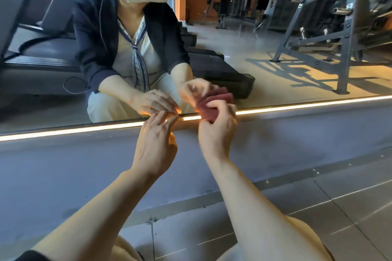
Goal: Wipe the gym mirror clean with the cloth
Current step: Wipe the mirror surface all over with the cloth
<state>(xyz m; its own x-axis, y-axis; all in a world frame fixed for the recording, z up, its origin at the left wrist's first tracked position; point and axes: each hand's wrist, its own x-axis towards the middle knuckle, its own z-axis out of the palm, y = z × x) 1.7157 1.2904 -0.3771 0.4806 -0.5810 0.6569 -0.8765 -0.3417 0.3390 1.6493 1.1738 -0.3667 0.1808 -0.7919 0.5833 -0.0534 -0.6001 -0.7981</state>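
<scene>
While the left hand (156,144) rests loose-fingered, the right hand (216,133) grips a bunched dusky-red cloth (209,105) against the mirror (233,59).

Grey tiled floor (350,203) runs to a lit strip (63,131) under the mirror (233,53).

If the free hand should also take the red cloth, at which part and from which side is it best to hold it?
Probably the upper left edge of the cloth. The right hand grips its lower right part, bunched, while the left hand is beside it, fingers loosely bent, holding nothing. Coming from the left, just in front of the mirror, it could pinch that free edge.
</scene>
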